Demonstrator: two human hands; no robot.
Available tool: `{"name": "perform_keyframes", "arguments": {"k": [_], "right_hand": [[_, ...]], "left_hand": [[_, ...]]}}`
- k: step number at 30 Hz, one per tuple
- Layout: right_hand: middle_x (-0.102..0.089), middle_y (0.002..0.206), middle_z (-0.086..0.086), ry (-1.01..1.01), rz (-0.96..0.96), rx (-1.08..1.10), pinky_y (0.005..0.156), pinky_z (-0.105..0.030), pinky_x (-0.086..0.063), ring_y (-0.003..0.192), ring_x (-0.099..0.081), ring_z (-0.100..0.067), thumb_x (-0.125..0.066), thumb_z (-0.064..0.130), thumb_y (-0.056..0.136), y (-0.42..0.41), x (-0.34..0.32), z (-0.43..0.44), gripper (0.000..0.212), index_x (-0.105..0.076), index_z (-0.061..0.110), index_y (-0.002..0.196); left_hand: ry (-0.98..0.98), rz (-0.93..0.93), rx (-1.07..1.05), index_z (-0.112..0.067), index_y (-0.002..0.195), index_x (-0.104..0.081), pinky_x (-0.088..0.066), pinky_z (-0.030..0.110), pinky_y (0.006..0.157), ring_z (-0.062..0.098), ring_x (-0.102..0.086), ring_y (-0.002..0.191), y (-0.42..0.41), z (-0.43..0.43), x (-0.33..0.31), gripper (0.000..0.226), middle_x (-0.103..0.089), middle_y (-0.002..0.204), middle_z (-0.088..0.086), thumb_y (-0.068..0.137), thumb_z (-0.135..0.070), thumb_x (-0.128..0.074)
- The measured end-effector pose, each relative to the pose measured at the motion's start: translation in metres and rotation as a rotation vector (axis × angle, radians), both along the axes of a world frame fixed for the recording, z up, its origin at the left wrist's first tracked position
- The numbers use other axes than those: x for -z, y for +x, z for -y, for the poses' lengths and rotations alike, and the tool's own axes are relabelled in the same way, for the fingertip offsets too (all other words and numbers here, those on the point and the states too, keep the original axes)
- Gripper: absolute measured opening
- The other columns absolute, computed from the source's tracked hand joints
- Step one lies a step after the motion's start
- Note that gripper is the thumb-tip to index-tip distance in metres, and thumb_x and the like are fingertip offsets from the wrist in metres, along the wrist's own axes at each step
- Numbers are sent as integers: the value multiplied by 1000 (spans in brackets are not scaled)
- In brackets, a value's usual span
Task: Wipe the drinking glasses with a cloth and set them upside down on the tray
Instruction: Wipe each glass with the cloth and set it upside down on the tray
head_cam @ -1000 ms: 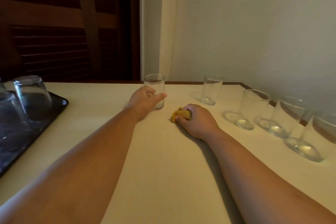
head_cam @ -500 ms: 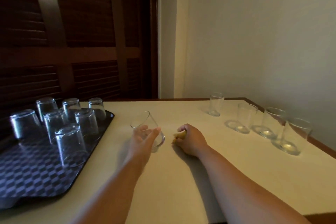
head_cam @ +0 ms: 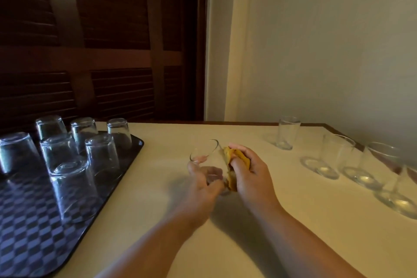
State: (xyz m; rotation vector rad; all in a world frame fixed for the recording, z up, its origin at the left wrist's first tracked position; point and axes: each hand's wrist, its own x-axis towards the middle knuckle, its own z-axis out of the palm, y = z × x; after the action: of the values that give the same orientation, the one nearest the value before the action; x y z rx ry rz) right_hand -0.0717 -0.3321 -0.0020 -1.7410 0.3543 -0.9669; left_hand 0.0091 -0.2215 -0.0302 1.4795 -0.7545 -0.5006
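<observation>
My left hand (head_cam: pixel 203 184) grips a clear drinking glass (head_cam: pixel 208 161), tilted with its mouth up and to the left, just above the table's middle. My right hand (head_cam: pixel 250 174) holds a bunched yellow cloth (head_cam: pixel 237 161) pressed against the right side of that glass. A dark checkered tray (head_cam: pixel 29 239) lies at the left and carries several glasses (head_cam: pixel 74 187) upside down. Along the right edge several more glasses (head_cam: pixel 337 156) stand upright, the farthest one (head_cam: pixel 287 132) near the back.
The cream table (head_cam: pixel 225 244) meets a pale wall at the right and dark louvred wooden doors at the back left. Bare tabletop lies between the tray and the row of upright glasses.
My left hand lifted the glass off the table and drew it nearer, tilting it. My right hand raised the cloth from the table and brought it against the glass. The view shifted left, showing the tray.
</observation>
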Motion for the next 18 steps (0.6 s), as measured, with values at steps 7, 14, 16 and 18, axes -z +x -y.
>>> {"name": "perform_keyframes", "arguments": {"k": [7, 14, 16, 18], "right_hand": [[-66, 120, 13, -109, 58, -6, 91, -15, -50, 110, -61, 2, -56, 13, 101, -12, -3, -5, 33, -65, 28, 129], [-67, 116, 15, -147, 46, 17, 96, -19, -48, 112, -60, 0, -56, 14, 101, -12, -4, 2, 29, -68, 29, 124], [-67, 119, 15, -161, 87, -6, 95, -13, -45, 115, -60, -1, -55, 16, 101, -12, -5, 1, 29, -67, 28, 125], [-69, 110, 18, -87, 63, -8, 93, -20, -49, 109, -63, -4, -54, 24, 100, -9, -2, 9, 26, -69, 32, 120]], "left_hand": [[-55, 198, -109, -19, 147, -32, -51, 20, 100, -6, -59, 113, -7, 3, -6, 60, -55, 124, -12, 97, -5, -62], [-34, 126, 48, -41, 134, -22, -55, 27, 98, 13, -60, 121, -11, -5, -13, 77, -52, 134, 3, 90, -3, -72], [-17, 64, 134, -57, 135, -15, -49, 36, 109, 13, -54, 132, -14, -5, -7, 90, -48, 142, -8, 90, -3, -72], [-32, 59, 119, -65, 130, -16, -46, 40, 112, 13, -48, 137, -15, -3, -4, 90, -47, 143, -13, 92, -2, -68]]}}
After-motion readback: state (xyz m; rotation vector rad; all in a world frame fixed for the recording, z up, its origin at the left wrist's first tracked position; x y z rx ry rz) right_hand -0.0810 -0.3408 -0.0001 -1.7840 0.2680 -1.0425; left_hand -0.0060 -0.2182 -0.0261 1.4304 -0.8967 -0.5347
